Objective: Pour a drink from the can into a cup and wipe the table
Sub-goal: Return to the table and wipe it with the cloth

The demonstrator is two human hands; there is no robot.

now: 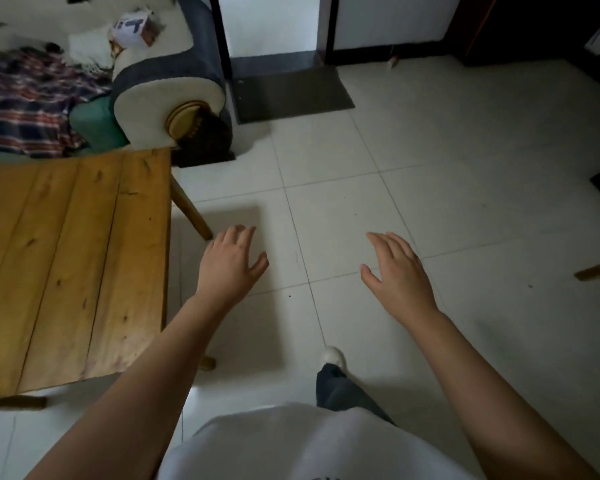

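Both palms down over the tiled floor (430,161), empty: left hand (231,268) and right hand (400,271) with fingers loosely spread. Wooden table (66,258) off to the left, nearer the left hand. No can or cup visible.

The wooden table (73,258) runs off the frame's left edge; the small box (134,29) at upper left is too blurred to read.
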